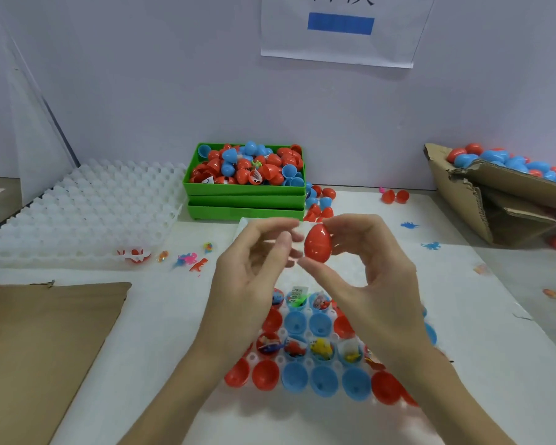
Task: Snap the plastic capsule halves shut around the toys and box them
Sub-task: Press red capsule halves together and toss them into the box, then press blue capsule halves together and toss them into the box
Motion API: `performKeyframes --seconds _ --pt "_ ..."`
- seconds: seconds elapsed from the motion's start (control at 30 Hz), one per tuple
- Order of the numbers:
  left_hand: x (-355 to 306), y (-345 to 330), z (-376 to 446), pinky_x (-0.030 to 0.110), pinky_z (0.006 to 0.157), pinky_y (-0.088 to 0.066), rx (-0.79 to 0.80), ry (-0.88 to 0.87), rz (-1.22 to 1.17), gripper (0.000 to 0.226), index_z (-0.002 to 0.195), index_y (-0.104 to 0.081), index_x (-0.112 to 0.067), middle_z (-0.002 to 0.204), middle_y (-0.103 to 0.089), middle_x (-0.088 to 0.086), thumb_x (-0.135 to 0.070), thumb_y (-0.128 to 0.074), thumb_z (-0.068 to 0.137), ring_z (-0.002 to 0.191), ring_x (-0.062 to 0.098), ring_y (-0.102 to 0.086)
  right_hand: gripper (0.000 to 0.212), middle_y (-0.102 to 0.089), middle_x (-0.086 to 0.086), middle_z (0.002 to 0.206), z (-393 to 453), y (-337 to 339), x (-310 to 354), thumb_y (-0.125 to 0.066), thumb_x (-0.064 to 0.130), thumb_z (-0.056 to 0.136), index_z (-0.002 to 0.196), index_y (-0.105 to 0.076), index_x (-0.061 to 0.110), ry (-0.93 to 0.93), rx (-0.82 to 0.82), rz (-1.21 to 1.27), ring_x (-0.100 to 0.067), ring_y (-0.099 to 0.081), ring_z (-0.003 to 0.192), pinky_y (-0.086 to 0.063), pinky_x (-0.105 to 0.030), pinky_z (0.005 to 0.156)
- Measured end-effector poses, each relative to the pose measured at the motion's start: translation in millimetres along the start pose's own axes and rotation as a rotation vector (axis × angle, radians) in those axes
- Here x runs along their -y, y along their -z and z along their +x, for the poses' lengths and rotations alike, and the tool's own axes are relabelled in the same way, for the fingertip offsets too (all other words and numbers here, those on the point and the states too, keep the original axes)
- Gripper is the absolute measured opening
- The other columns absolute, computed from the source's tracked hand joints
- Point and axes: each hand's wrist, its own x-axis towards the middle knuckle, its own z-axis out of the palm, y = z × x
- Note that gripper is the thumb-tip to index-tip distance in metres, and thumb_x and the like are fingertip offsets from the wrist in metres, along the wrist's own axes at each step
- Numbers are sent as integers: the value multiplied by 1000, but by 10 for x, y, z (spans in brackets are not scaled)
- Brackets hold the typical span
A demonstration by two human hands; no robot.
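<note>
My right hand (pixel 363 271) pinches a closed red egg capsule (pixel 317 243) between thumb and fingertips, held upright above the table. Just left of it, my left hand (pixel 254 268) hangs with loosely curled fingers that hold nothing; the fingertips are blurred. Beneath both hands lies a clear tray (pixel 283 361) with rows of open red and blue capsule halves (pixel 294 377). Some halves contain small toys (pixel 322 348). A cardboard box (pixel 482 200) at the right holds several closed capsules (pixel 507 162).
Stacked green bins (pixel 244 200) behind the hands are heaped with loose halves. A pile of empty white trays (pixel 84 210) sits at the left, with small toys (pixel 190 260) scattered in front. A flat cardboard sheet (pixel 42 342) covers the near left.
</note>
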Motion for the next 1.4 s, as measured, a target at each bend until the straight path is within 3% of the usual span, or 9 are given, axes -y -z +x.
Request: performKeyframes --seconds 0.23,0.37,0.63,0.83,0.97,1.1,1.2,1.27,1.4 --pt "40 53 42 40 102 -55 88 293 -249 24 109 -79 -15 110 -78 9 -33 -74 95 110 26 -74 48 -68 -2 108 -37 -22 -80 -86 27 80 121 -71 7 186 -1 -293 -10 -64 91 -51 -14 87" --pt "56 56 45 28 95 -58 78 383 -414 28 112 -78 -7 114 -76 18 -25 -75 91 111 28 -74 45 -67 -3 107 -38 -21 -78 -88 21 79 117 -72 4 201 11 -324 -8 -60 92 -49 -11 88" --pt "83 26 35 29 95 -59 51 400 -433 31 111 -78 -7 114 -77 17 -28 -79 88 109 29 -75 46 -67 -1 112 -14 21 -83 -85 20 82 124 -71 7 208 52 -343 -5 -60 96 -49 -11 92" --pt "75 81 71 25 88 -59 40 398 -411 28 112 -80 -14 111 -78 16 -32 -75 91 106 29 -76 89 -61 4 128 -46 -43 -49 -77 42 85 159 -35 15 43 172 -274 -6 -60 111 -49 -15 98" --pt "91 45 63 22 86 -60 13 288 -116 31 108 -80 -25 101 -80 1 -49 -66 93 94 19 -78 55 -66 6 115 -56 -66 -76 -80 26 88 139 -61 17 35 103 -265 -8 -65 97 -56 -21 85" --pt "124 19 83 22 68 -60 -114 205 -39 51 101 -77 -17 89 -79 3 -51 -39 103 77 17 -76 42 -76 11 104 95 62 -44 -78 22 91 131 -66 26 -240 -7 2 -10 -73 96 -58 -18 80" --pt "119 116 118 23 58 -57 -164 171 -81 51 89 -75 -11 74 -73 11 -39 -37 107 64 26 -71 43 -80 2 101 512 374 -177 -78 29 84 123 -67 14 -553 -85 438 -15 -77 97 -60 -20 79" --pt "111 144 127 24 56 -56 -159 148 -75 49 84 -75 -17 71 -71 12 -40 -38 106 60 26 -69 42 -78 -10 111 920 654 -368 -73 26 86 119 -65 2 -671 -175 773 -20 -76 101 -60 -25 85" --pt "84 130 108 25 53 -55 -137 145 -78 48 83 -77 -25 68 -69 14 -45 -38 103 59 28 -67 27 -64 -21 137 1671 1171 -686 -47 18 110 120 -56 -6 -766 -480 1091 -27 -68 118 -58 -32 93"
